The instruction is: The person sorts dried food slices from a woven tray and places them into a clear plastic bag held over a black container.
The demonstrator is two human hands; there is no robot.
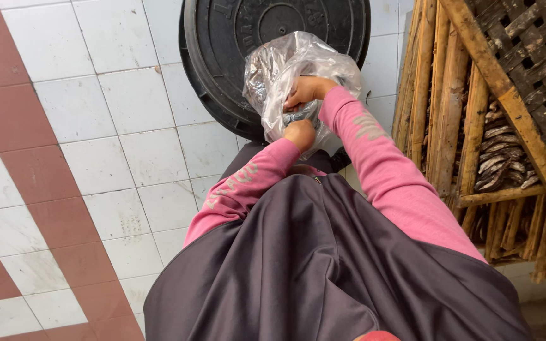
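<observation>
A clear plastic bag [273, 66] with small silvery fish inside hangs in front of me, over the floor. My right hand [308, 90] grips the bag's gathered top from above. Just below it, my left hand [300, 133] is closed on the twisted neck of the same bag. Both arms wear pink sleeves, and a dark grey apron covers my front.
A round black cover [219, 38] lies on the white and red tiled floor [96, 158] behind the bag. At the right stands a bamboo rack [450, 101] with a woven tray [538, 57]; dried small fish [500, 158] lie on a lower shelf.
</observation>
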